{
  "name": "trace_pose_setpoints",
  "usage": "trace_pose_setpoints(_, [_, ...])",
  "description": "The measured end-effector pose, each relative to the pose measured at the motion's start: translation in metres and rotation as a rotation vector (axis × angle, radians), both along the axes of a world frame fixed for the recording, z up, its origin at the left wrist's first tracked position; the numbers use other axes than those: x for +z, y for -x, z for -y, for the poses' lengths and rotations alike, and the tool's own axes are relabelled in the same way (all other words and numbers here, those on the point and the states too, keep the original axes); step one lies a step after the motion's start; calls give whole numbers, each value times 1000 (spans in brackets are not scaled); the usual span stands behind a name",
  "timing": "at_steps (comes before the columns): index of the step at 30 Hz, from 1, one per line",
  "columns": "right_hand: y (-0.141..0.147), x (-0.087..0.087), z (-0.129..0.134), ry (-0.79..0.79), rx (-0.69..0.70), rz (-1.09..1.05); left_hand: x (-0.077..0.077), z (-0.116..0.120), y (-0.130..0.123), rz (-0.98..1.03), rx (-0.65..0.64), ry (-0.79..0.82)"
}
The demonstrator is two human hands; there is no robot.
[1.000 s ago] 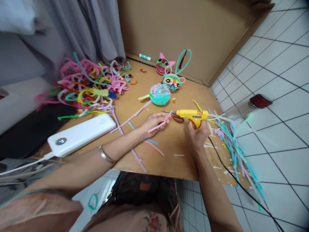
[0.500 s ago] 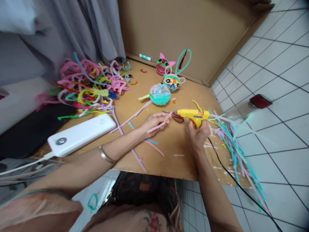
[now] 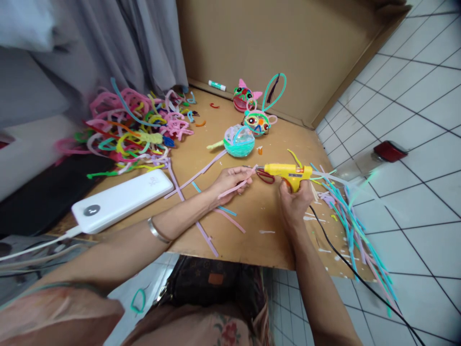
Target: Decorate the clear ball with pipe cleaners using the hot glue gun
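My left hand (image 3: pixel 235 181) pinches a pink pipe cleaner (image 3: pixel 233 190) whose far end points up at the glue gun's tip. My right hand (image 3: pixel 296 198) is wrapped round the handle of a yellow hot glue gun (image 3: pixel 286 170), its nozzle level and aimed left at that end. Whether nozzle and pipe cleaner touch, I cannot tell. Partly behind the nozzle lie scissors with dark red handles (image 3: pixel 265 178). Beyond my hands sits a round clear ball wrapped in green pipe cleaner (image 3: pixel 239 142), and behind it are two colourful animal-face balls (image 3: pixel 257 123).
A tangled heap of pipe cleaners (image 3: pixel 133 120) lies at the left, near a white power bank (image 3: pixel 122 201). Loose lilac strips (image 3: pixel 190 216) cross the tabletop. More pipe cleaners (image 3: pixel 351 226) hang over the right edge, beside the gun's black cord (image 3: pixel 338 254). A glue stick (image 3: pixel 217 85) lies at the back.
Almost nothing differs. Both hands keep their places, with the glue gun's nozzle still at the end of the pink pipe cleaner; the view has shifted very slightly.
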State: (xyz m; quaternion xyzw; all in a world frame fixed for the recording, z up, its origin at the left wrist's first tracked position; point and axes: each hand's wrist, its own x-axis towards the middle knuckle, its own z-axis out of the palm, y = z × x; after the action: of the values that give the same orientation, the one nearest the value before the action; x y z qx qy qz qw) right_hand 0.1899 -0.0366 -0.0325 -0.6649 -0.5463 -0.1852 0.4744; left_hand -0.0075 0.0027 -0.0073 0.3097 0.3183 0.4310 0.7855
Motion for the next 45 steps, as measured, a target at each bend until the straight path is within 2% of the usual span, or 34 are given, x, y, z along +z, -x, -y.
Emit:
trace_pose_setpoints(10, [-3,-1,-1,0,-30,-10,0,1,0,-29,1,-10])
trace_pose_setpoints(14, [-2,-1,-2,-7,-1,3,1,1,-1,-30,5,-17])
trace_pose_setpoints(23, [2,0,2,-54,-91,-54,8,-3,4,25,58,6])
trace_pose_setpoints(31, [27,-11,13,-75,72,113,8,-15,12,74,203,0])
trace_pose_setpoints(35, [32,-15,15,-68,94,153,10,-14,14,96,189,7])
trace_pose_setpoints(40, [28,-15,15,-6,96,89,9,-15,15,141,179,8])
trace_pose_setpoints(45, [30,-14,14,-42,133,74,8,-15,13,152,171,-7])
